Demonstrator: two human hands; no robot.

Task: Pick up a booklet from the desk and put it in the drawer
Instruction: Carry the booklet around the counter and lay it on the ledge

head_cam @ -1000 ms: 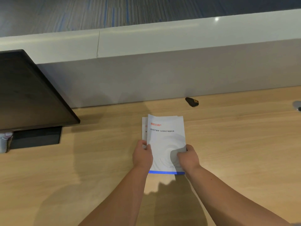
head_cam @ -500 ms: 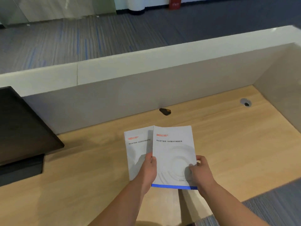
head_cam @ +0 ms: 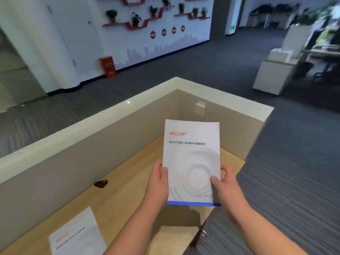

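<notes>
A white booklet (head_cam: 191,155) with red lettering and a blue bottom stripe is held up in the air above the wooden desk (head_cam: 128,196). My left hand (head_cam: 159,181) grips its lower left edge and my right hand (head_cam: 223,183) grips its lower right edge. A second white booklet (head_cam: 77,234) lies flat on the desk at the lower left. No drawer front is clearly visible; a pale cabinet top with a small metal part (head_cam: 203,233) shows below the desk's near edge.
A pale partition wall (head_cam: 73,148) rims the desk on the far and right sides. A small dark object (head_cam: 100,183) lies near the wall. Grey carpet (head_cam: 287,181) stretches to the right. A white cabinet (head_cam: 272,76) stands far right.
The booklet has been lifted off the desk in both hands, leaving the second booklet behind. The view has swung up and to the right toward the desk corner.
</notes>
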